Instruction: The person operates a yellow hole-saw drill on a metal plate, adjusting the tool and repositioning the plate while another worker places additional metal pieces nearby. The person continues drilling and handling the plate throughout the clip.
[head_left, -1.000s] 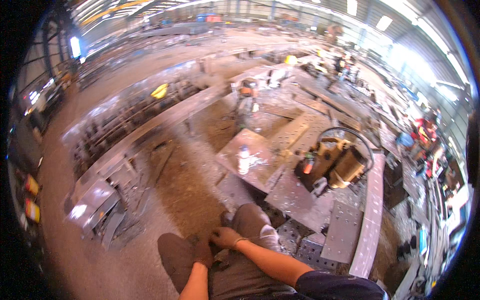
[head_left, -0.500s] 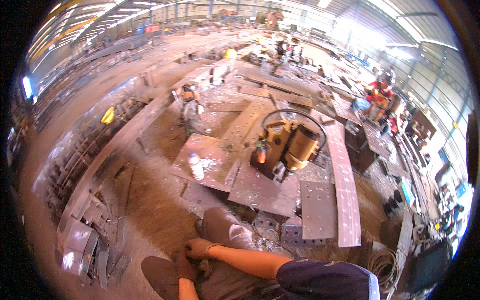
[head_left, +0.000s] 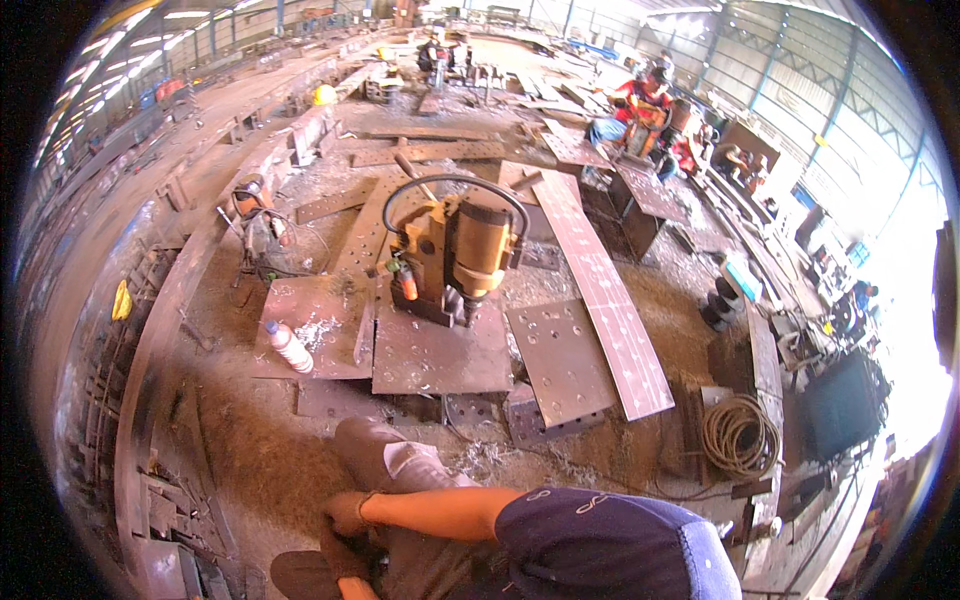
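Note:
My right hand (head_left: 348,511), in what looks like a brown glove, lies across my lap close beside my knee. Just below it, my left hand (head_left: 343,556) comes up from the lower edge and sits against the right one. The fingers of both are too dark and overlapped to make out, and nothing shows between them. Ahead of my knees a yellow magnetic drill (head_left: 470,250) with a black looped hose stands upright on a steel plate (head_left: 440,355). A white bottle (head_left: 290,346) stands on the neighbouring plate to its left, among metal shavings.
A drilled plate (head_left: 562,360) and a long marked strip (head_left: 605,290) lie right of the drill. Coiled hose (head_left: 741,436) rests at the right. A second machine (head_left: 262,225) stands far left beside a long beam. A person in red (head_left: 640,100) crouches at the back right.
My view has swung to the right, so the drill, plates and bottle appear further left. My hands stay together on my lap.

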